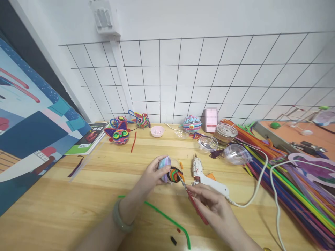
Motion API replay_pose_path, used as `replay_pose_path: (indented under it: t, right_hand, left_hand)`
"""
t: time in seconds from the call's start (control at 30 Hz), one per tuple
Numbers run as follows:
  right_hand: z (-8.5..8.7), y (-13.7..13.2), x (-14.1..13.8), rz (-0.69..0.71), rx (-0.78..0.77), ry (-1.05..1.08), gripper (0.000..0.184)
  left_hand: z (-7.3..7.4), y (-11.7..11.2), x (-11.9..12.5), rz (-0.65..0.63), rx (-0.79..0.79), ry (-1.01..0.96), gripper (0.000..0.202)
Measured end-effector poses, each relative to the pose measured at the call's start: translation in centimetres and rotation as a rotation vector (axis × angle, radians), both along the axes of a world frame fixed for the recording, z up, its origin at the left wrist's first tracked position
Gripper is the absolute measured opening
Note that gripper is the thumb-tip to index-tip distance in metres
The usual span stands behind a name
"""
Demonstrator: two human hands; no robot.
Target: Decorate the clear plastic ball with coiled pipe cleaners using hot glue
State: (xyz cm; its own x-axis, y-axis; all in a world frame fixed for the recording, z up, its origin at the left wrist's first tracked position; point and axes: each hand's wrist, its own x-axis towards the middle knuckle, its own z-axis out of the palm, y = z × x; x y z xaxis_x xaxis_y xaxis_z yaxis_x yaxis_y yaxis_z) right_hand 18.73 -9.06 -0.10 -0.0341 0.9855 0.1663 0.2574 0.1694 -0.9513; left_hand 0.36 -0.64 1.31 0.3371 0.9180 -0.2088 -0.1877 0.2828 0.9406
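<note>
My left hand (154,171) is closed around a small ball (164,168) covered in pipe cleaners. Pale blue and lilac strands wrap its left side, and a coiled orange, green and black spiral (173,175) faces right. My right hand (210,204) grips a slim red-handled tool (196,208) with a thin metal tip; its exact kind is unclear. The tip touches the spiral's right edge. Just beyond the right hand, a white glue gun (209,181) lies on its side. A green pipe cleaner (167,218) lies in front of the ball.
Finished pipe-cleaner figures (120,136) sit at the back left, near a pink bowl (157,131). Another wrapped ball (192,123) and clear plastic shells (237,154) stand back right. Bundled pipe cleaners (295,195) and a white cord (273,181) occupy the right side.
</note>
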Motion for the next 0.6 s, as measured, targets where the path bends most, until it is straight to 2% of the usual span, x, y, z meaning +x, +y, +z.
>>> replay_pose_path:
  t: [0.2, 0.6]
  right_hand:
    - [-0.14, 0.14, 0.13, -0.019, -0.009, 0.010, 0.036]
    - [0.02, 0.15, -0.02, -0.013, -0.027, 0.023, 0.040]
  left_hand:
    - [0.10, 0.05, 0.00, 0.003, -0.044, -0.002, 0.053]
    - [-0.06, 0.07, 0.00, 0.022, -0.029, -0.039, 0.050]
